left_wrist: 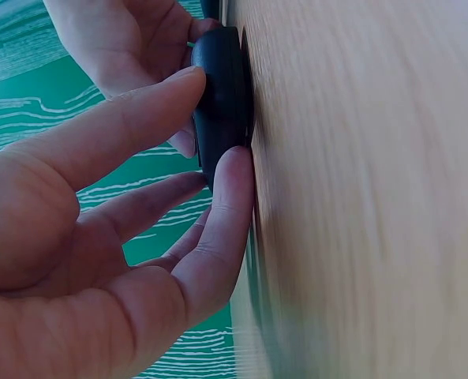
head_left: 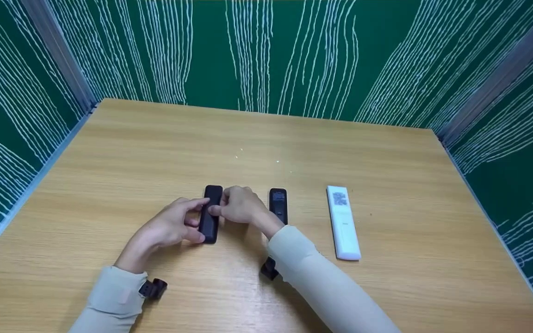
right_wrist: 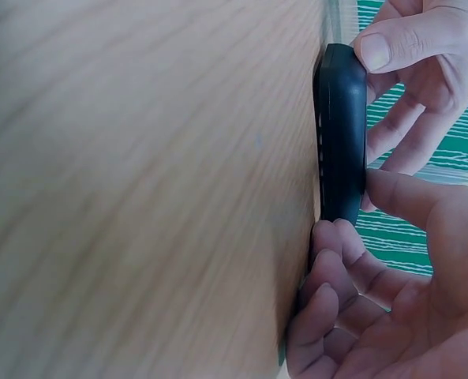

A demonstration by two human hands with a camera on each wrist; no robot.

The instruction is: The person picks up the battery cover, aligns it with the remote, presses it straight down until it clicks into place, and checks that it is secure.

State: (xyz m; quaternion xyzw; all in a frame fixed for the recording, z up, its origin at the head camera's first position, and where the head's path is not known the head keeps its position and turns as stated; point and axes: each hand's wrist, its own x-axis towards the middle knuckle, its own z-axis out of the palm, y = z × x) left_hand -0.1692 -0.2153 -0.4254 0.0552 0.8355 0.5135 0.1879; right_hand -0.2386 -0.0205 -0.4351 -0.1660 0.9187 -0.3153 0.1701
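Note:
A slim black remote control (head_left: 209, 215) lies lengthwise at the left of the row, between both hands. My left hand (head_left: 167, 224) grips it from the left, the thumb at its near end and a fingertip by its upper left edge. From the right, my right hand (head_left: 242, 206) pinches the same remote, thumb over the top face and curled fingers along the side. In the left wrist view the remote's dark side (left_wrist: 222, 87) shows close to the tabletop. The right wrist view has its rounded long body (right_wrist: 342, 134) between the two hands' fingers.
A second black remote (head_left: 278, 203) with a printed code lies under the right forearm, partly covered by the sleeve. Farther right is a white remote (head_left: 344, 226), also bearing a code. Small white specks dot the wooden table (head_left: 363, 157). Green, white-streaked panels (head_left: 211, 55) enclose it.

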